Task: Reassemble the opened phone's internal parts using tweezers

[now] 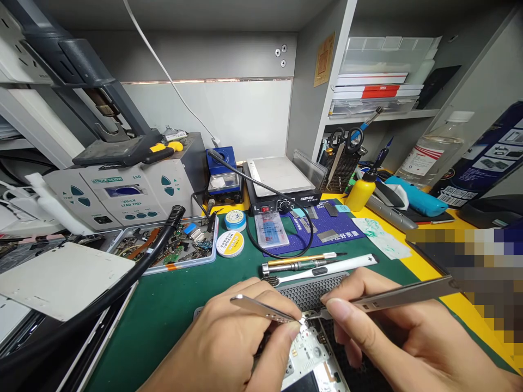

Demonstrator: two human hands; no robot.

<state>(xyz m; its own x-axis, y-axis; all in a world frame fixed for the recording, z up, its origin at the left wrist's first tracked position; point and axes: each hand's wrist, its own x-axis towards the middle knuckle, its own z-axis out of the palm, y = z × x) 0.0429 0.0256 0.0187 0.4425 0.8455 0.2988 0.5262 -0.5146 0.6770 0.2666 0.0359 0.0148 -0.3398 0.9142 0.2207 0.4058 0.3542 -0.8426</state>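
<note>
An opened smartphone [304, 348] lies at the bottom centre, its white inner frame and small contacts exposed. My left hand [229, 332] comes in from the lower left, thumb and finger closed on silver tweezers [255, 309] whose tip meets the phone's top edge. From the right, my right hand [392, 332] pinches a flat steel tool [392, 294]. Its thin tip touches the same top edge, close by the tweezers. The exact point of contact is too small to make out. My left hand hides the phone's left side.
A grey honeycomb pad [314, 291] lies under the phone. Behind it are a toothbrush [327, 270] and pen-like tools [302, 262]. A hot-air station [122, 190], a heating plate [281, 177] and a box of circuit boards [180, 245] stand behind. A black hose [151, 256] crosses the left.
</note>
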